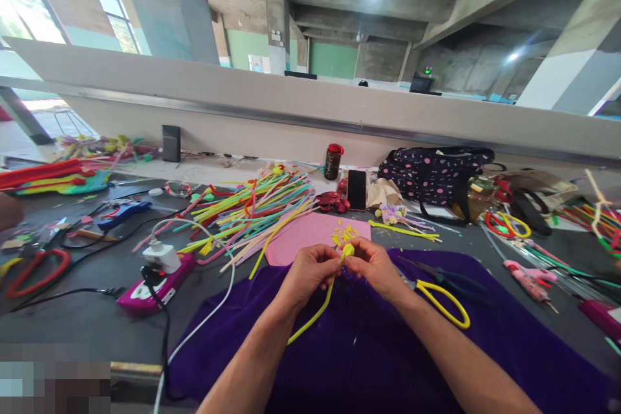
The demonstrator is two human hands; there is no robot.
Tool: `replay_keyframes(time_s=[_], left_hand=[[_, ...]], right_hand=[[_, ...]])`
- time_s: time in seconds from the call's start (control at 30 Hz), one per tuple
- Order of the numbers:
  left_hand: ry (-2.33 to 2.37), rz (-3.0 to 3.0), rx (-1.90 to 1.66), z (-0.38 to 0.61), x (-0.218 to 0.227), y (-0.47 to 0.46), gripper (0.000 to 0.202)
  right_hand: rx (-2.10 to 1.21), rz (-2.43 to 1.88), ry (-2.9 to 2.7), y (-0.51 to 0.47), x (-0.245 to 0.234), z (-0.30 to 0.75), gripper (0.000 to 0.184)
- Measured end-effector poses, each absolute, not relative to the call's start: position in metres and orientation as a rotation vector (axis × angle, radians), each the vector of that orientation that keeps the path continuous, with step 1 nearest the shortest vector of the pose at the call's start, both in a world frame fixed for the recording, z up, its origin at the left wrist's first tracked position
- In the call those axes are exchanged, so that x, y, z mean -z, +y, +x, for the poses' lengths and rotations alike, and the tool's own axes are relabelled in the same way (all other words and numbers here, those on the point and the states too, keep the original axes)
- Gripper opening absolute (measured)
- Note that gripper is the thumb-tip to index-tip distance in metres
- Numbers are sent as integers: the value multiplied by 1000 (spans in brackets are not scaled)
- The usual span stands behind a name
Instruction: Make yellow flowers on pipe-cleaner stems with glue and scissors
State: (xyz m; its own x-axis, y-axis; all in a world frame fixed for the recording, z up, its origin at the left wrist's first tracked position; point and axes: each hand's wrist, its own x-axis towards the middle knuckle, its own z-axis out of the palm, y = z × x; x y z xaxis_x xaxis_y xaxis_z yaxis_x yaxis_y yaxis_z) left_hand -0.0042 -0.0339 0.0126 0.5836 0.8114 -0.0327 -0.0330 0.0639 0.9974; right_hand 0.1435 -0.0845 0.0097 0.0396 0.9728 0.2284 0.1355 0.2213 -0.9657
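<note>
My left hand [310, 270] and my right hand [373, 266] meet over a purple cloth [369, 343], both pinched on the top end of a yellow pipe cleaner [315, 314]. Its stem curves down and to the left below my left hand. The tip between my fingers is bunched into a small yellow knot. Small yellow cuttings [345, 233] lie on a pink sheet [310, 236] just beyond my hands. Yellow-handled scissors [444, 304] rest on the cloth beside my right wrist.
A heap of coloured pipe cleaners [252, 210] lies to the left beyond the pink sheet. A pink power strip [155, 281] with a white plug and cables sits at the left. A phone [356, 189], a dark bottle [332, 162], a spotted bag [434, 174] and a pink glue gun [528, 275] stand around.
</note>
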Motion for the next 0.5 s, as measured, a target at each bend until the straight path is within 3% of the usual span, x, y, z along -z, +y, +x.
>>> replay_keyframes(time_s=[0.2,0.5], left_hand=[[612,1182,-707,-8,-11,-29,22],[527,860,-748,-8,-6,-21,21]], right_hand=[[-1032,-1061,-1363,-85,-9,142,40],[-1102,-1135,-1232,-86,-6,132,26]])
